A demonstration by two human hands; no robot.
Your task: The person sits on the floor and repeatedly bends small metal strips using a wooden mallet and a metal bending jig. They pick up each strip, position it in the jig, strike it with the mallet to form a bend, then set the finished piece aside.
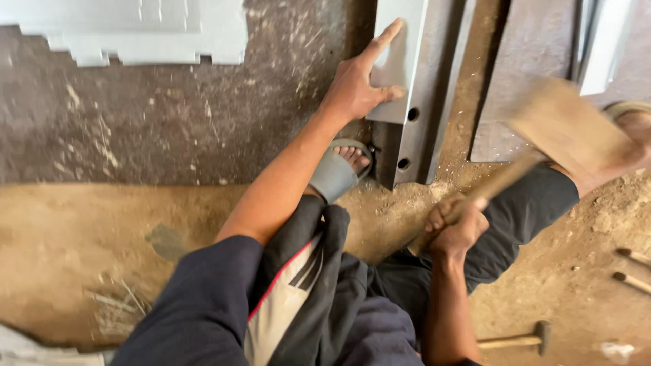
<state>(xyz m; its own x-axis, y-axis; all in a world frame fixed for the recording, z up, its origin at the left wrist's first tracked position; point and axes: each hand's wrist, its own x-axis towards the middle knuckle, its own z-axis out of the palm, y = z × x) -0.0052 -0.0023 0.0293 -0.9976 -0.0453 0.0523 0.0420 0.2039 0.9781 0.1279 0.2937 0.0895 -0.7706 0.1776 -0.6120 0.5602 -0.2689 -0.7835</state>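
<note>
Mallet (566, 125): wooden, head-heavy, right hand (456, 227) clenched low on its handle. Grey sheet-metal channel (407, 81) on floor (102, 230): stiff, sharp-edged; left hand (356, 85) splayed flat, pinning it.

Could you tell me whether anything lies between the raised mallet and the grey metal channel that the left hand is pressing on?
Nothing visible does. The mallet, blurred, gripped by the right hand, is up to the right of the channel. The left hand lies flat on its upper left face, and a sandalled foot sits at its lower end.
</note>
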